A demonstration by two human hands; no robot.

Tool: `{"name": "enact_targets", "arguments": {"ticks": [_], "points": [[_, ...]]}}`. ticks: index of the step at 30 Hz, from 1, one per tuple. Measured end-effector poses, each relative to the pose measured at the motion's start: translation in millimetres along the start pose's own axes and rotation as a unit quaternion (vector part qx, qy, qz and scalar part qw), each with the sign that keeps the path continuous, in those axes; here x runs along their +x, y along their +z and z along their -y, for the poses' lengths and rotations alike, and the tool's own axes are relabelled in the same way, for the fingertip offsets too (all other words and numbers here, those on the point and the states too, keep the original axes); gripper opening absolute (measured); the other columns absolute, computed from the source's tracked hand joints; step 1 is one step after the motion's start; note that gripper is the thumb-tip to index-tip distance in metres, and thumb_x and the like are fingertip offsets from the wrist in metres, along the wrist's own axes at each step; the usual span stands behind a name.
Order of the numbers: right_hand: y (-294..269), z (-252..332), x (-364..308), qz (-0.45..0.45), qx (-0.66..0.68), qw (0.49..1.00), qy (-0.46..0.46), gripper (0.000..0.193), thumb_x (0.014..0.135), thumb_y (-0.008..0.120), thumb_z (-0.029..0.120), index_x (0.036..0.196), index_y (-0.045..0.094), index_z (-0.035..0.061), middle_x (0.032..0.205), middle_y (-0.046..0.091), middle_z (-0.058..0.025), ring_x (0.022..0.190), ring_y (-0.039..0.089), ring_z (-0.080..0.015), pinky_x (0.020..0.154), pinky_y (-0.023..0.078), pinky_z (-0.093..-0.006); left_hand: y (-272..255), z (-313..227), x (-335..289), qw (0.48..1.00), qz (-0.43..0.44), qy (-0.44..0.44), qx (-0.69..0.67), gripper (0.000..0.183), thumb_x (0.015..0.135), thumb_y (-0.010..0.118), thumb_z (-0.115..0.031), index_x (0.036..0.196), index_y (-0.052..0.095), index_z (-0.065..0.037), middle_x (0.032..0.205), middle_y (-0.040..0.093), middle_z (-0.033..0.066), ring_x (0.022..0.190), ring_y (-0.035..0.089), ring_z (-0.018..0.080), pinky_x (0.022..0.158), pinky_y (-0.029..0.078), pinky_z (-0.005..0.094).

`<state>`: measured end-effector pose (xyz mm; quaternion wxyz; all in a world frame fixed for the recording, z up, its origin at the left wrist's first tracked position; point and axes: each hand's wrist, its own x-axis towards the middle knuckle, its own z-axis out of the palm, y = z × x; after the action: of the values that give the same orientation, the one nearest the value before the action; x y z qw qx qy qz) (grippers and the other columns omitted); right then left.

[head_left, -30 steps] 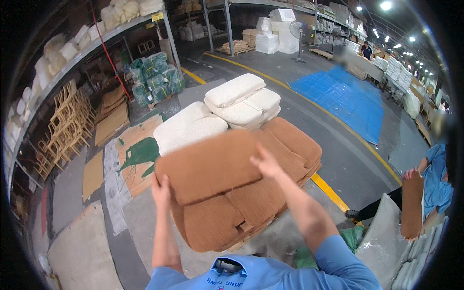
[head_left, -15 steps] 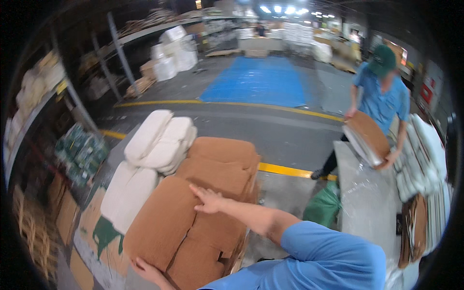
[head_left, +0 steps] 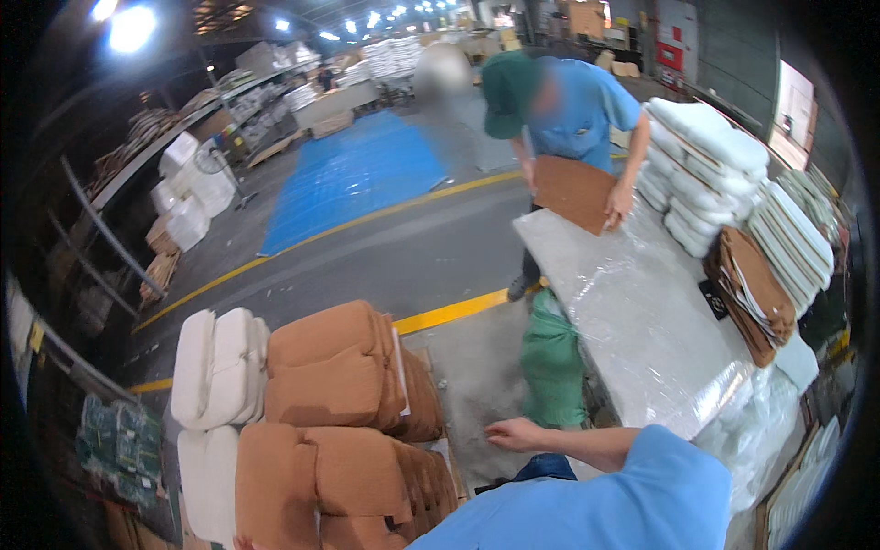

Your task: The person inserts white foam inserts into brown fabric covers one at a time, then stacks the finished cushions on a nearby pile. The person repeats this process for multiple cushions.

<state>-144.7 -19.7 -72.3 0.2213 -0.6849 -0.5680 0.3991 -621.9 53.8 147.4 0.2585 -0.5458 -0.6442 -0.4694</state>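
My right hand (head_left: 513,434) hangs over the gap to the right of the brown stacks, fingers loosely extended and nothing in them. Only a sliver of my left hand (head_left: 246,543) shows at the lower edge, beside the near brown pad; its grip is hidden. Close to me lies the near stack of brown textured pads (head_left: 362,477), with a longer brown pad (head_left: 275,486) along its left side. Behind it stands another brown stack (head_left: 325,367). White pads (head_left: 215,367) of like shape are stacked on the left.
A co-worker (head_left: 573,115) in a blue shirt and green cap holds a brown pad (head_left: 576,192) over a plastic-covered table (head_left: 642,316). A green sack (head_left: 550,367) stands against that table. White bundles (head_left: 710,170) and folded brown pieces (head_left: 752,293) sit along its far side.
My view has swung right. My right hand has left the brown pad and moved right into the gap. My left hand has mostly dropped out of view. The co-worker's brown pad now lies flatter over the table.
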Motion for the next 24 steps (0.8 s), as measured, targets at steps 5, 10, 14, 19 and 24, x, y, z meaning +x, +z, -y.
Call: {"name": "enact_targets", "arguments": {"ticks": [5,10,14,19,24], "points": [[6,-65,-124,-0.050,0.047,0.985,0.156,0.045,0.101,0.063,0.039,0.136,0.068,0.0108,0.122,0.076,-0.0158,0.112,0.072,-0.0338,0.096,0.056,-0.0433,61,-133,23,0.859,0.249,0.007,-0.447,0.034,0.105,0.057,-0.013,0.132,0.063,0.006,0.121,0.070,0.0205,0.108,0.069,0.0316,0.100,0.054,0.0432],[39,-104,-236,-0.194,0.154,0.914,0.322,0.042,0.100,0.066,0.034,0.134,0.069,0.0090,0.117,0.077,-0.0149,0.108,0.073,-0.0301,0.094,0.057,-0.0409,10,-367,19,0.573,0.304,0.376,-0.661,0.021,0.099,0.054,-0.004,0.115,0.067,-0.004,0.098,0.076,0.0179,0.086,0.075,0.0342,0.088,0.060,0.0535],[72,-121,-321,-0.325,0.218,0.845,0.364,0.040,0.098,0.068,0.033,0.128,0.072,0.0081,0.112,0.077,-0.0164,0.101,0.074,-0.0330,0.090,0.058,-0.0405,-68,-469,3,0.264,0.243,0.521,-0.775,0.026,0.103,0.061,-0.016,0.126,0.065,-0.005,0.113,0.075,0.0142,0.094,0.075,0.0291,0.090,0.060,0.0457],[110,-141,-435,-0.362,0.264,0.783,0.432,0.041,0.098,0.070,0.030,0.129,0.072,0.0050,0.102,0.078,-0.0144,0.090,0.075,-0.0250,0.082,0.059,-0.0370,-156,-551,-70,0.116,0.106,0.415,-0.896,0.012,0.089,0.074,-0.015,0.094,0.067,-0.007,0.109,0.078,0.0088,0.084,0.075,0.0299,0.081,0.062,0.0456],[146,-178,-533,-0.391,0.287,0.769,0.416,0.039,0.098,0.070,0.029,0.130,0.071,0.0067,0.097,0.078,-0.0114,0.086,0.075,-0.0215,0.080,0.058,-0.0362,-255,-597,-136,0.077,0.132,0.310,-0.938,0.010,0.088,0.075,-0.015,0.090,0.068,-0.008,0.105,0.078,0.0080,0.080,0.075,0.0292,0.078,0.063,0.0428]]}}
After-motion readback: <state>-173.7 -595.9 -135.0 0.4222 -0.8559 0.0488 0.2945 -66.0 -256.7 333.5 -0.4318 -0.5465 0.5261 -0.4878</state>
